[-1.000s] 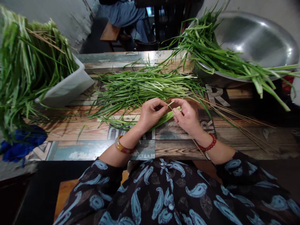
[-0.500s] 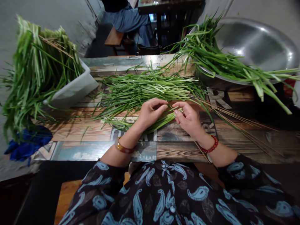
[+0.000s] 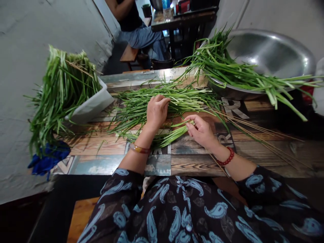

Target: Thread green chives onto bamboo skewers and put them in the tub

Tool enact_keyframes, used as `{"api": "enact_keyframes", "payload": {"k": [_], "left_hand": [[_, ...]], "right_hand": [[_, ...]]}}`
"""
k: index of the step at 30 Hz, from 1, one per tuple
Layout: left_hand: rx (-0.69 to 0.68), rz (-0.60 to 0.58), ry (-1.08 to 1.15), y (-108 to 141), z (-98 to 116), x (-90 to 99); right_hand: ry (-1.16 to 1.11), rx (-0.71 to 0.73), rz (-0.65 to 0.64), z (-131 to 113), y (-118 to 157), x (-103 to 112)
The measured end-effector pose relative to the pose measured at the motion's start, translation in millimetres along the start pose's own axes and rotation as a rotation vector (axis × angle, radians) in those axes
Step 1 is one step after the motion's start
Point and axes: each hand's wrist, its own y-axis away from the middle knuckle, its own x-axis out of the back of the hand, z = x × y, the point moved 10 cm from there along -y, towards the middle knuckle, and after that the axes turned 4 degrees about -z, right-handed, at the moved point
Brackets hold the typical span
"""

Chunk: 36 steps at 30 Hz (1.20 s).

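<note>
A loose pile of green stalks (image 3: 141, 101) lies across the middle of the patterned wooden table. My left hand (image 3: 157, 110) is over this pile, its thumb and fingers pinched together at the pale stalks; what is between the fingertips is too small to make out. My right hand (image 3: 199, 131), nearer the table's front edge, holds the pale ends of a smaller group of stalks (image 3: 174, 135) and the upper end of a thin stick (image 3: 216, 161). More thin sticks (image 3: 255, 126) lie to the right of the pile.
A white bin (image 3: 88, 107) full of stalks stands at the left, beside a blue cloth (image 3: 50, 158). On the right, a large metal bowl (image 3: 273, 50) holds stalks that hang over its rim. Beyond the table, a person (image 3: 146, 37) sits by another table (image 3: 184, 21).
My left hand has moved up and away from my right hand, onto the pile. The right hand stays at the smaller group. The view has shifted, showing more of the seated person.
</note>
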Motion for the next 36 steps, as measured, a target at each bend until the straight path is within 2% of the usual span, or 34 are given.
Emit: {"api": "enact_keyframes", "payload": {"k": [4, 9, 12, 14, 19, 23, 28, 36], "left_hand": [[-0.016, -0.011, -0.113, -6, 3, -4.1], [-0.029, 0.05, -0.109, -2, 10, 9.7], [-0.066, 0.041, 0.034, 4, 20, 16.3], [-0.038, -0.004, 0.203, 9, 23, 14.9], [0.185, -0.192, 0.671, 22, 25, -8.4], [0.338, -0.345, 0.925, 31, 33, -28.0], [0.41, -0.356, 1.052, 34, 36, -31.7], [0.422, -0.335, 1.087, 35, 38, -30.3]], "right_hand": [[-0.001, 0.009, -0.001, 1, 0, -1], [-0.013, 0.023, 0.001, 1, -1, 0], [-0.017, 0.036, 0.006, -2, -1, 1], [-0.007, 0.042, 0.013, -5, 0, 3], [0.012, 0.031, 0.038, -10, 0, 8], [-0.015, 0.009, 0.047, -9, -1, 10], [-0.095, -0.018, 0.041, -4, -1, 10], [-0.131, -0.022, 0.031, -1, 1, 9]]}}
